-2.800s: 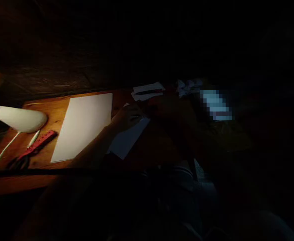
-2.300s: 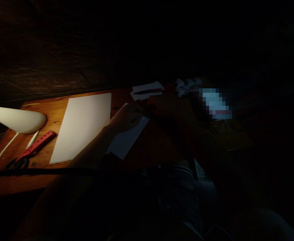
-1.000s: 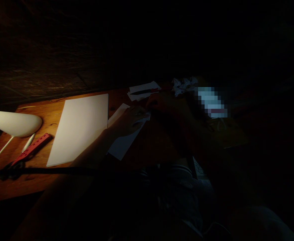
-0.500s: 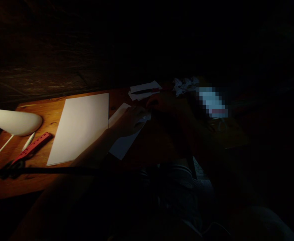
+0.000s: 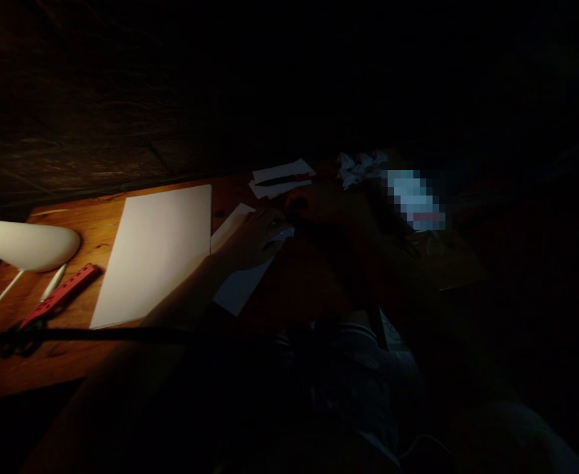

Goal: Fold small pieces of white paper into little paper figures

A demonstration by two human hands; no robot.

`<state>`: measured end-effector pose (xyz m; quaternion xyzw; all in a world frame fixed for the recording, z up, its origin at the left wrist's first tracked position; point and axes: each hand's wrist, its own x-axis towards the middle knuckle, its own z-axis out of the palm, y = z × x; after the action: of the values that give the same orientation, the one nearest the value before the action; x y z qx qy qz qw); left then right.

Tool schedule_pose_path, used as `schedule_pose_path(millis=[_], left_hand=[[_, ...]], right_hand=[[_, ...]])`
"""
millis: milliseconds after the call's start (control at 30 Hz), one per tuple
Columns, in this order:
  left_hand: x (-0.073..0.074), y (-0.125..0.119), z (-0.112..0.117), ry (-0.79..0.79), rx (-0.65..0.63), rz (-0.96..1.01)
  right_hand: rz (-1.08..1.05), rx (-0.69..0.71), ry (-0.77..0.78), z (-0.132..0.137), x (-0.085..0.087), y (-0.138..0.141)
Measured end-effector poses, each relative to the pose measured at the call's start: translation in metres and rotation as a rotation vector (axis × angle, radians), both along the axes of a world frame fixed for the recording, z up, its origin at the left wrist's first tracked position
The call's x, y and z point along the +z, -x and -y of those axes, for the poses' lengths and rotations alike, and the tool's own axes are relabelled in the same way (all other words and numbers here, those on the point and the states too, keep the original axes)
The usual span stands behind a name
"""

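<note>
A narrow white sheet of paper (image 5: 236,289) lies slanted on the wooden table, its far right end raised or folded. My left hand (image 5: 257,234) rests across this sheet, fingers bent and closed on it near the folded end. Right beside that end is my right hand (image 5: 309,205), deep in shadow with its fingers curled. What those fingers hold, if anything, is too dark to make out. Behind my hands, a dark, slim tool with a reddish part (image 5: 277,180) lies on some cut white papers (image 5: 282,170).
A stack of white paper (image 5: 164,253) lies left of my hands. Further left are a white lamp (image 5: 33,245), a red power strip (image 5: 65,293) and a white pen-like object (image 5: 52,283). Folded paper pieces (image 5: 351,172) sit at the back, near a blurred-out bright rectangle (image 5: 414,199).
The view has shifted slightly, so things on the table sit a little further left. Both hands stay at the narrow sheet with barely any visible movement.
</note>
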<state>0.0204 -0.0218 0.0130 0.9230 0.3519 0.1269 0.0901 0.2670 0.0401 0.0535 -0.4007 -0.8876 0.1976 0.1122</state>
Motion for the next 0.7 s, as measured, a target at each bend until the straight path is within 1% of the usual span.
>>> schedule_pose_path(millis=[200, 400, 500, 700], left_hand=[[0.001, -0.001, -0.002, 0.022, -0.011, 0.015], [0.002, 0.002, -0.003, 0.013, -0.034, 0.014], [0.002, 0.003, -0.003, 0.023, -0.030, 0.000], [0.002, 0.002, -0.002, 0.017, -0.022, 0.002]], right_hand=[[0.030, -0.050, -0.015, 0.003, -0.005, 0.009], [0.089, -0.086, -0.060, 0.009, 0.001, 0.006], [0.085, -0.117, -0.097, 0.011, 0.001, 0.006], [0.093, -0.147, -0.050, 0.009, -0.004, 0.013]])
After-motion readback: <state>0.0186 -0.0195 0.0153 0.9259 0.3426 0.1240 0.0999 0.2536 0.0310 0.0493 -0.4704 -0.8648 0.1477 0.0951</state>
